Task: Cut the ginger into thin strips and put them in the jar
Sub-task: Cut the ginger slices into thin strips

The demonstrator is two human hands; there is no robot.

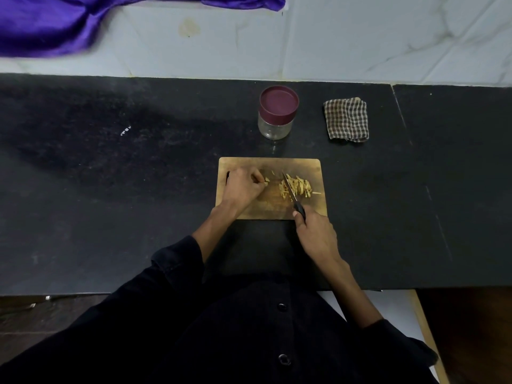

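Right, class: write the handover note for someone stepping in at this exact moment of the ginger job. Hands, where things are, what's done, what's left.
Left hand: fingers curled, pinching a small ginger piece on the wooden cutting board.
Right hand: grips the knife by its black handle, blade lying against the pile of ginger strips on the board's right half.
Jar: upright on the black counter behind the board, maroon lid on, looks empty.
Done: most ginger cut into strips.
Left: slice the last piece, take the lid off, move the strips into the jar.
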